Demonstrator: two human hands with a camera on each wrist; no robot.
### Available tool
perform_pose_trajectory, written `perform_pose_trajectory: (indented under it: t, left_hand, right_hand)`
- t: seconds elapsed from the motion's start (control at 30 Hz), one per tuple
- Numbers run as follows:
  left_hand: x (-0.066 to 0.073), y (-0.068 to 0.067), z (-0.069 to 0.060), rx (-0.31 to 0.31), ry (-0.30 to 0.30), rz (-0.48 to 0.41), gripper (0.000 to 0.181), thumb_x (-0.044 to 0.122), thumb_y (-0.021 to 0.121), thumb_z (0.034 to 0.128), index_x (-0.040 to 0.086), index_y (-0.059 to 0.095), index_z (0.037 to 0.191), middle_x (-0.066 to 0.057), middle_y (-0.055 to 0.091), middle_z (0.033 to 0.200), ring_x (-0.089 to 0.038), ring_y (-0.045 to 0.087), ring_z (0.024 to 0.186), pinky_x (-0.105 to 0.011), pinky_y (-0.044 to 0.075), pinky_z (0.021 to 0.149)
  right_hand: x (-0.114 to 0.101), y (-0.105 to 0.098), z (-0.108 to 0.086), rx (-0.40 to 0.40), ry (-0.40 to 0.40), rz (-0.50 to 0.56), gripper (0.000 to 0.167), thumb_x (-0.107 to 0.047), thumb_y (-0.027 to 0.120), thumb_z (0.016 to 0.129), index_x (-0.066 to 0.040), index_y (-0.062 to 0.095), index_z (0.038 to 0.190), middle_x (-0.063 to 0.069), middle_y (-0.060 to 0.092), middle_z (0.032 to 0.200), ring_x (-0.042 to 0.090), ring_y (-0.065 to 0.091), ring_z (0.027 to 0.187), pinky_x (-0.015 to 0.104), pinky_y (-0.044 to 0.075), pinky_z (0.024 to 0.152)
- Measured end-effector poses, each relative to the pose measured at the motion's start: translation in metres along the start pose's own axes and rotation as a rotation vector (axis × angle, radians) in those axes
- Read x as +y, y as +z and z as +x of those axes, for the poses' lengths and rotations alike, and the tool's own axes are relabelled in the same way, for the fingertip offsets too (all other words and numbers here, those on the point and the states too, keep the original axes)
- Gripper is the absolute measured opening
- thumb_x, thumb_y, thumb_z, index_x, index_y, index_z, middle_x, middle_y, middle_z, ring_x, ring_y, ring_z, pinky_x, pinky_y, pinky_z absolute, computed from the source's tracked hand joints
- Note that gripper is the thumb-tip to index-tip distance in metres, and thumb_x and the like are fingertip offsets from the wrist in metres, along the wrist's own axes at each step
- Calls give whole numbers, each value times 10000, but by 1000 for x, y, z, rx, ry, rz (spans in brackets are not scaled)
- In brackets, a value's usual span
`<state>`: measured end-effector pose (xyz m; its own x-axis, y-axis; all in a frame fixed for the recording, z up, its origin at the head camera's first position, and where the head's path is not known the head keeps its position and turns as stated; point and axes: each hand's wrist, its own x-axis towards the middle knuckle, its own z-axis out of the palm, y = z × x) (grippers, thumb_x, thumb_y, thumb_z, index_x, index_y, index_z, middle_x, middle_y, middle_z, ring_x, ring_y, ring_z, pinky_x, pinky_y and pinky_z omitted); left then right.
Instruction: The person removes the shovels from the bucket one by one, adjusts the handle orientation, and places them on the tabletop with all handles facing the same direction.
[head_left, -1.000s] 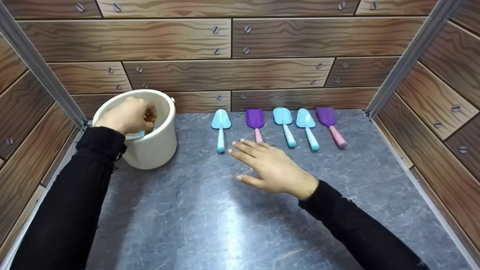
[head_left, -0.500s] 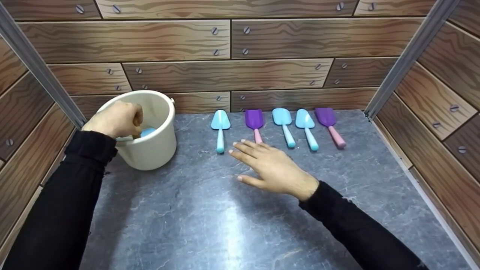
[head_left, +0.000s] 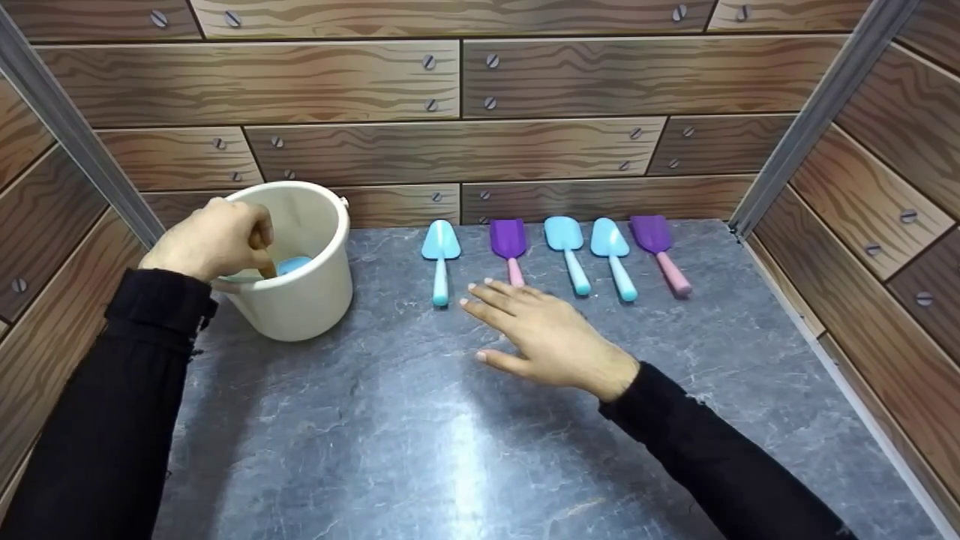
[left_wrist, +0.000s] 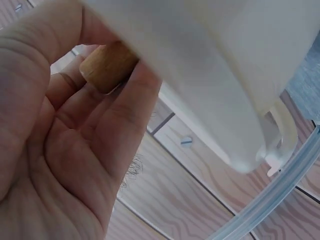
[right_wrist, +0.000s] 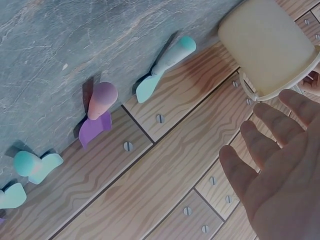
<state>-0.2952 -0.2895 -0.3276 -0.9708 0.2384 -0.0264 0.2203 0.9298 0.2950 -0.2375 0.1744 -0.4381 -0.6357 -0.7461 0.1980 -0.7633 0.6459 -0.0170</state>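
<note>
My left hand (head_left: 210,240) is bent over the left rim of a cream bucket (head_left: 311,292) and pinches a light-brown wooden handle (left_wrist: 107,67) between thumb and fingers. What the handle belongs to is hidden behind the bucket's rim. Inside the bucket a blue piece (head_left: 292,265) shows beside those fingers. My right hand (head_left: 551,341) is palm down with spread fingers, holding nothing. Its fingertips cover the lower end of the pink handle of a purple scoop (head_left: 509,238) in the head view; contact cannot be made out.
Along the back wall lie a blue trowel (head_left: 440,259) left of the purple scoop, then a blue scoop (head_left: 568,251), a second blue trowel (head_left: 615,255) and another purple scoop (head_left: 660,247) to its right. Wood-patterned walls (head_left: 375,150) enclose the grey marbled tabletop (head_left: 390,420).
My left hand has shifted left, from over the bucket's opening toward its left rim, uncovering more of the inside and the blue piece. The right hand stays nearly still.
</note>
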Motion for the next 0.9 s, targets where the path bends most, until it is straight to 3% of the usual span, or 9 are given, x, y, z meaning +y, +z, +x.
perform_pose_trajectory:
  t: [0.2, 0.43, 0.63, 0.73, 0.9]
  left_hand:
    - [4, -6, -5, 48, 36, -31, 364, 213, 1018, 906, 31, 754, 1079, -96, 753, 958, -269, 699, 867, -345, 526, 705]
    - [9, -12, -11, 148, 111, -6, 173, 75, 869, 963, 24, 763, 1089, -128, 810, 955, -255, 703, 839, -354, 513, 712]
    - [15, -17, -17, 271, 163, 4, 177, -10, 733, 949, 33, 776, 1116, -138, 858, 1005, -278, 787, 885, -283, 530, 719]
    - [19, -19, -21, 325, 180, 3, 174, -28, 732, 953, 51, 786, 1099, -127, 872, 1020, -299, 816, 910, -313, 561, 740]
    - [25, -22, -26, 385, 192, 14, 193, -35, 741, 943, 85, 798, 1083, -121, 883, 1053, -320, 818, 950, -489, 610, 802]
  right_hand:
    - [0, 0, 0, 1, -1, 6, 755, -584, 645, 1180, -179, 491, 1799, 110, 506, 1861, 362, 495, 1738, 622, 476, 1405]
    - [0, 0, -1, 0, 2, 6, 759, -579, 649, 1180, -197, 470, 1811, 106, 500, 1865, 358, 491, 1741, 621, 473, 1407]
    - [0, -1, -1, 2, -2, 4, 764, -576, 659, 1176, -200, 467, 1813, 106, 500, 1866, 358, 491, 1741, 618, 471, 1409]
    - [-1, -2, -1, 2, -7, -2, 771, -589, 654, 1175, -198, 468, 1812, 105, 498, 1867, 359, 491, 1741, 616, 468, 1412]
    - [0, -2, 0, 0, -12, -12, 773, -595, 638, 1180, -191, 462, 1815, 103, 496, 1867, 355, 496, 1738, 593, 463, 1420]
